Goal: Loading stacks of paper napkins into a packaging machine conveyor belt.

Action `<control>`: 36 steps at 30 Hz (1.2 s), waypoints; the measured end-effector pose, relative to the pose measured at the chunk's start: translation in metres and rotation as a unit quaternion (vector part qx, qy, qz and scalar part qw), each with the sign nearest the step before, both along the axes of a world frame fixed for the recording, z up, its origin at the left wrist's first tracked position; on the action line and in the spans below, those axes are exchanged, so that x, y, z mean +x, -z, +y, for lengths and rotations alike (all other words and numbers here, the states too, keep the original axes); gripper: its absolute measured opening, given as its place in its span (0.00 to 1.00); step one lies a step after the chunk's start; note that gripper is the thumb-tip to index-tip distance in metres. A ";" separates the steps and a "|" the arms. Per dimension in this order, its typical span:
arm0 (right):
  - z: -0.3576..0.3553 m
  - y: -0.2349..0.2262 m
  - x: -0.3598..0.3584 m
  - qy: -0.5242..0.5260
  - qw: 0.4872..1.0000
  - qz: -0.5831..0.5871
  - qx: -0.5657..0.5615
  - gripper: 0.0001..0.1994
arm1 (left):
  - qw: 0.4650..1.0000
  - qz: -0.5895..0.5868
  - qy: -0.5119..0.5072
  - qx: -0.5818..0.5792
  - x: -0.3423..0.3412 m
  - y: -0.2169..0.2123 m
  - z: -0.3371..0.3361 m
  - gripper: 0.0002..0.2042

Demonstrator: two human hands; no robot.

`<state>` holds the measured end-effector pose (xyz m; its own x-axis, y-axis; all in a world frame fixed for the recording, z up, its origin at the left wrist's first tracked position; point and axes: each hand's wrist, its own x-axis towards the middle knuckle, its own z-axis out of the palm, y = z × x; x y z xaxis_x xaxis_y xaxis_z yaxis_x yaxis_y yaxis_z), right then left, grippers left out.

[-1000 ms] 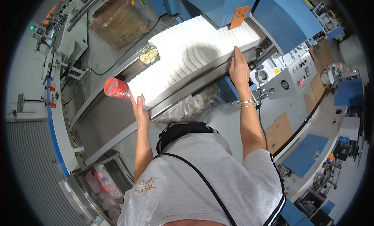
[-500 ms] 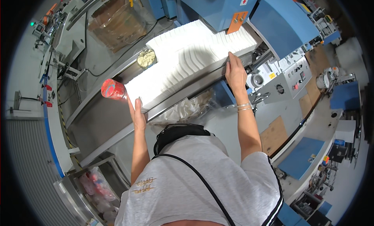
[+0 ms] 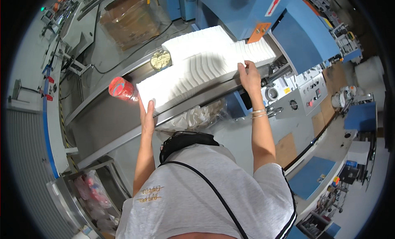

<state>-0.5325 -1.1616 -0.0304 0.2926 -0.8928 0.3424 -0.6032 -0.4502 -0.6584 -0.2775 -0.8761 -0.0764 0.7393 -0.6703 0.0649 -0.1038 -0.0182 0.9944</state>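
Note:
A long row of white, thin, soft-looking sheets (image 3: 197,70) stands on edge, packed together, in a metal trough (image 3: 108,111). At the row's left end is my left hand (image 3: 147,116), its thumb raised apart from the fingers, which lie against the end sheets and are partly hidden. A red, round-topped container (image 3: 122,89) stands just beyond those fingers. My right hand (image 3: 250,77) is at the near side of the row towards its right end, fingers apart and slightly bent. It seems to hold nothing; whether the fingertips touch the sheets, I cannot tell.
A round tin with a pale yellow top (image 3: 160,59) sits against the row's far side. Blue machine housing (image 3: 230,12) with an orange bracket (image 3: 259,32) overhangs the right end. Below the trough lies a clear bag of white scraps (image 3: 197,115). A control panel (image 3: 312,93) is at right.
My right hand's fingers, stretched along the row's side before, are now bent and more spread. My left hand stays at the left end. The whole view has shifted slightly.

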 end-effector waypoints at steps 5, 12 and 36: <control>-0.027 -0.021 -0.004 -0.059 0.970 0.105 0.210 0.35 | 0.984 0.155 0.046 -0.073 0.000 -0.011 0.006 0.37; -0.029 -0.060 0.015 -0.115 0.879 0.064 0.458 0.52 | 0.914 0.394 0.022 -0.095 0.019 -0.016 -0.001 0.31; 0.136 -0.050 0.152 -0.341 0.825 0.086 0.442 0.51 | 0.959 0.263 -0.021 0.102 0.137 -0.042 0.186 0.39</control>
